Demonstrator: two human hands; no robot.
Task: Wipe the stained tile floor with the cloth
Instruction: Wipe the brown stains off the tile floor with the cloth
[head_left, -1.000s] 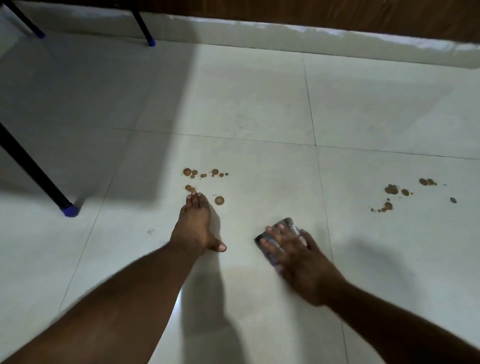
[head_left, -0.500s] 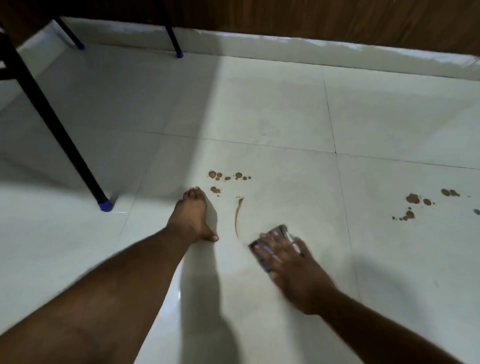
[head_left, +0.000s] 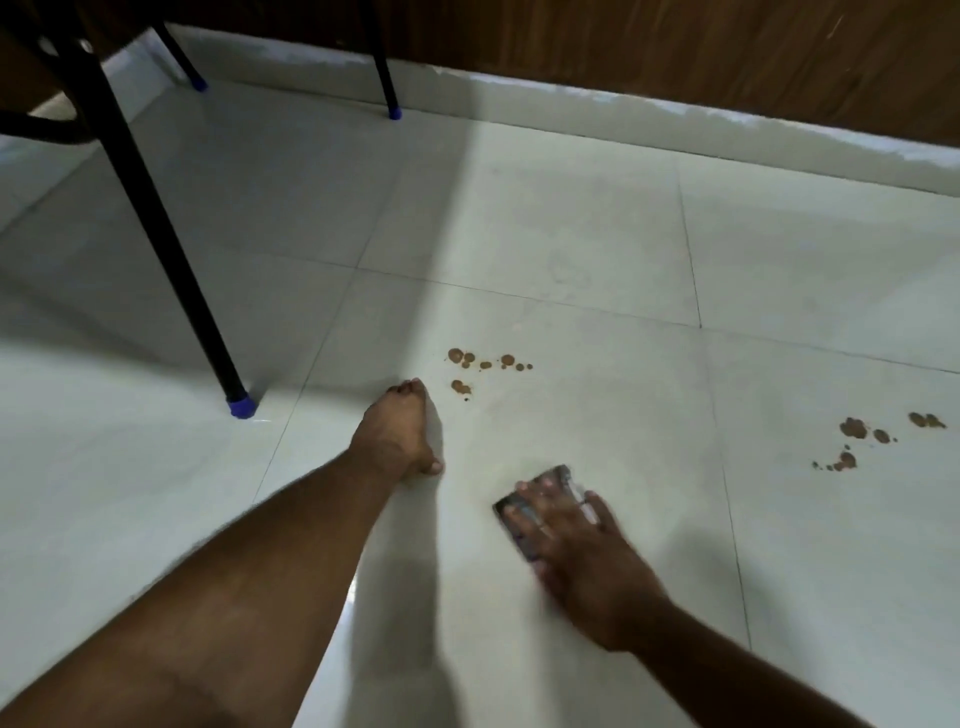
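Under both palms I have the white tile floor (head_left: 571, 218). My left hand (head_left: 397, 436) rests flat, fingers straight, bracing. My right hand (head_left: 576, 545) presses the folded cloth (head_left: 524, 506) with spread fingers. I'd push forward-left with even pressure, through the brown stain spots (head_left: 485, 364) ahead.

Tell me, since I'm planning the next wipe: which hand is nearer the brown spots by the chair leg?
Left. The left hand rests beside the brown spots; the right hand, pressing the cloth, is farther back.
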